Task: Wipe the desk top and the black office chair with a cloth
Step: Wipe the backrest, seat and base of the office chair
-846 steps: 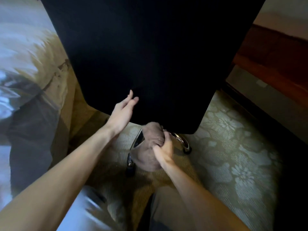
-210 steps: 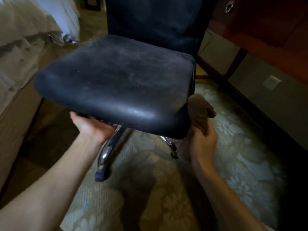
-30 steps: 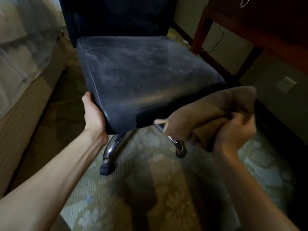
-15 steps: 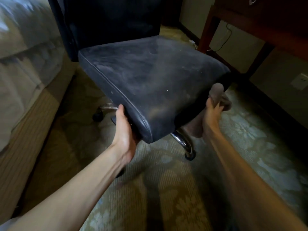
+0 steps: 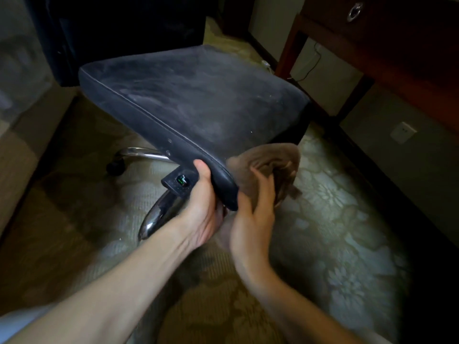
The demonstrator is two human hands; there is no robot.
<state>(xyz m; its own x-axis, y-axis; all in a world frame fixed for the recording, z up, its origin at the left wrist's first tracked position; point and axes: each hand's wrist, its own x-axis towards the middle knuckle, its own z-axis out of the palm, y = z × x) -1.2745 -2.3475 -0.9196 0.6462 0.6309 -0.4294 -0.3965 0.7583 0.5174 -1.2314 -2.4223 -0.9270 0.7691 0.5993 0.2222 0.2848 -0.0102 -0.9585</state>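
Dust streaks the black chair (image 5: pixel 193 100) seat, which fills twelve o'clock with its near corner at centre, the desk (image 5: pixel 397 45) at two o'clock. The left hand (image 5: pixel 203 209) grips that corner, thumb on its edge. The blurred right hand (image 5: pixel 253 214), at four o'clock of the corner, clutches a bunched brown cloth (image 5: pixel 270 160) against the seat.

Floral carpet (image 5: pixel 335 219), chrome chair base (image 5: pixel 159 214) seemingly on it

Chair seat (image 5: pixel 198 95) upholstered in matt, suede-like black fabric with pale dusty smears and a stitched seam, chair base (image 5: pixel 159 214) glossy chromed metal, cloth (image 5: pixel 273 157) soft napped brown textile, carpet (image 5: pixel 335 219) matt woven pile, desk (image 5: pixel 397 40) reddish-brown wood with a low sheen, ring pull (image 5: pixel 350 16) shiny metal
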